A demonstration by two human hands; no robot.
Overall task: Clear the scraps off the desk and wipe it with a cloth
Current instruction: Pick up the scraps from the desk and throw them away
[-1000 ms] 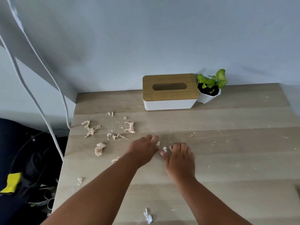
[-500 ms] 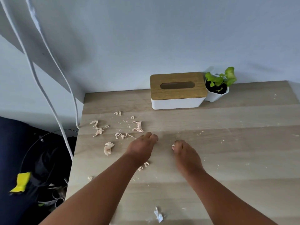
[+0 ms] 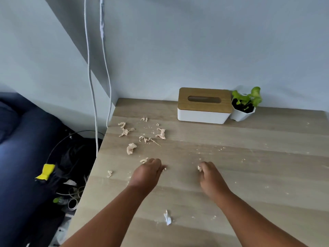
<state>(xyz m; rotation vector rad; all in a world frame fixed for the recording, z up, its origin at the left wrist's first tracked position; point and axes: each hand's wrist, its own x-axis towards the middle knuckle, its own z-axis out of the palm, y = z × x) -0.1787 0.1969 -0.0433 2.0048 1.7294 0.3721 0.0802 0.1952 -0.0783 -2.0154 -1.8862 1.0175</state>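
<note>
Several pale pink scraps (image 3: pixel 131 148) lie scattered over the left part of the wooden desk (image 3: pixel 249 175), with fine crumbs spread toward the right. My left hand (image 3: pixel 146 172) rests palm down with curled fingers over small scraps near one scrap (image 3: pixel 143 160). My right hand (image 3: pixel 209 175) has its fingers curled round a small whitish scrap (image 3: pixel 199 168). A white crumpled scrap (image 3: pixel 167 218) lies near the desk's front, between my forearms. No cloth is in view.
A white tissue box (image 3: pixel 204 106) with a wooden lid stands at the back by the wall, a small potted plant (image 3: pixel 244 106) beside it. Two white cables (image 3: pixel 92 86) hang left of the desk. Dark clutter and a yellow item (image 3: pixel 45 172) sit on the floor at left.
The camera has swung left and up. My hands have drawn apart, the right one moving right with a scrap in its fingers, the left one staying over scraps.
</note>
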